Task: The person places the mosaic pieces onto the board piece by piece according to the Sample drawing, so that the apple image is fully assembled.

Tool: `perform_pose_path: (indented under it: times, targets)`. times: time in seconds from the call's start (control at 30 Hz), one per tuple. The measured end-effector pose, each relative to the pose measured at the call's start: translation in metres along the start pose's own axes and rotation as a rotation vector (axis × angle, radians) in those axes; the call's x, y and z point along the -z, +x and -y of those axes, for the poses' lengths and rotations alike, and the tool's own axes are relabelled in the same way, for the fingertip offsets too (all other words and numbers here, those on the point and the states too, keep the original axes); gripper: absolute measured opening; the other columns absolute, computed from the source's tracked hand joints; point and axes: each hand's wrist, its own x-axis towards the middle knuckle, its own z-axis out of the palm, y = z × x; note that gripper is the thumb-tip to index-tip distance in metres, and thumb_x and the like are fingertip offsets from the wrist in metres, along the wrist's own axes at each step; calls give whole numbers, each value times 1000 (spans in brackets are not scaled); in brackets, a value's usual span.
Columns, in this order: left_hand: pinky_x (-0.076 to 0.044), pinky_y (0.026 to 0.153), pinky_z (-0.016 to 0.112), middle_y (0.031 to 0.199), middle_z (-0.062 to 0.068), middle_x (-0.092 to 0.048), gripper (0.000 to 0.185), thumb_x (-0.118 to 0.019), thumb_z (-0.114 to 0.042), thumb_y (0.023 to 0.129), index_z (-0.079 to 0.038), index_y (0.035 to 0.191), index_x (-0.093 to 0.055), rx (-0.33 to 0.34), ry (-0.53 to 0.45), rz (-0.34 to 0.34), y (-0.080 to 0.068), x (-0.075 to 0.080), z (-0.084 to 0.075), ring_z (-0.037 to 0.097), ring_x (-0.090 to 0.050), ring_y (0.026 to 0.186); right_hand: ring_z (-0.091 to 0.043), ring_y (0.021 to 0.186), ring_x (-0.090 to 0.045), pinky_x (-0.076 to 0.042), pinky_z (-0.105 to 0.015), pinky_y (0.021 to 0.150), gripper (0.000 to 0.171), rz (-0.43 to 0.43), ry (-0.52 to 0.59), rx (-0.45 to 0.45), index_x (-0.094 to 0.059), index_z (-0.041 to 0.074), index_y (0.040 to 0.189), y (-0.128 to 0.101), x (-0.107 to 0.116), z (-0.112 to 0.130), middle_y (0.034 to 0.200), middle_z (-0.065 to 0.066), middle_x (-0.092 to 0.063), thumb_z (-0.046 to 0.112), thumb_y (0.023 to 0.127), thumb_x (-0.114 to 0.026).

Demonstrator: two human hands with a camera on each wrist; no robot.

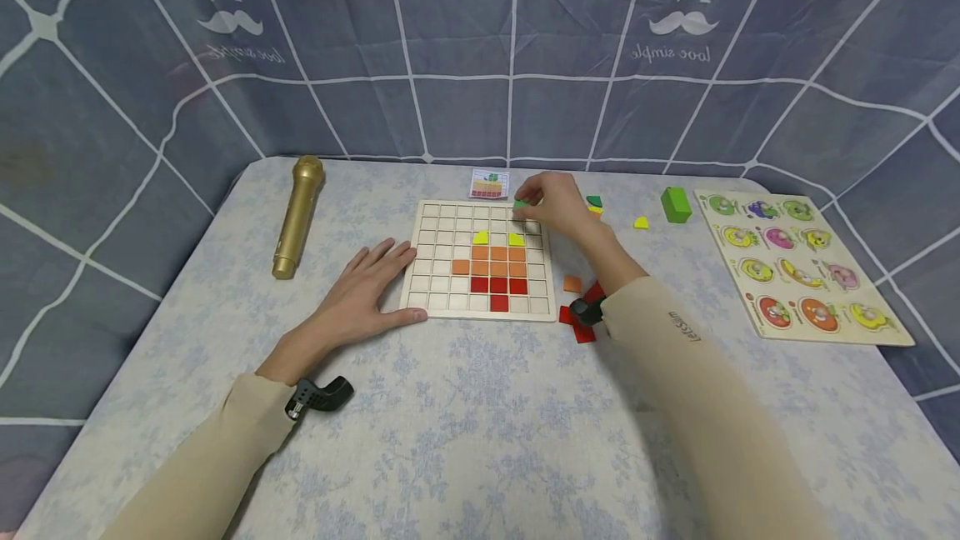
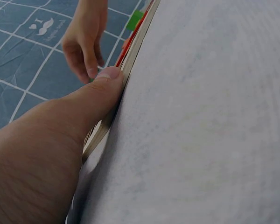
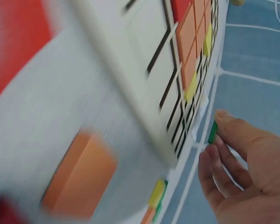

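Red, orange and yellow rows sit in our grid board (image 1: 431, 273); right hand (image 1: 551, 202) pinches a green tile (image 1: 520, 204) for the top, left hand (image 1: 367, 286) flat, steadying

From my remote station I log a table (image 1: 480, 440) covered in a pale cloth with a faint blue flower print, filling the head view from 3 through 6 to 9 o'clock. Behind it, from 9 through 12 to 3 o'clock, hangs a slate-blue fabric backdrop (image 1: 465, 40) crossed by white lines in a web pattern, printed at 11 and 1 o'clock with a heart, a moustache and mirrored lettering. Light is even and soft; shadows on the cloth are faint.
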Motion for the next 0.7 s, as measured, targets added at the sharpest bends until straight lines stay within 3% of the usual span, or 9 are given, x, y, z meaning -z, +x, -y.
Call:
perform_pose_path:
  times: [0.27, 0.7]
  targets:
    - [-9, 134, 56, 172, 14, -32, 104, -79, -56, 87, -6, 165, -33, 0, 1, -3, -1, 0, 2, 36, -16, 163, -29, 103, -70, -58, -40, 96, 21, 79, 31, -11, -78, 1, 111, 20, -27, 18, 110, -16, -76, 13, 95, -80]
    - [-9, 134, 57, 172, 14, -31, 104, -79, -57, 87, -6, 165, -33, -2, 1, 2, 1, 0, 2, 37, -16, 163, -27, 110, -72, -59, -40, 100, 23, 11, 103, -87, -80, 2, 117, 17, -36, 21, 116, -15, -77, 6, 94, -79]
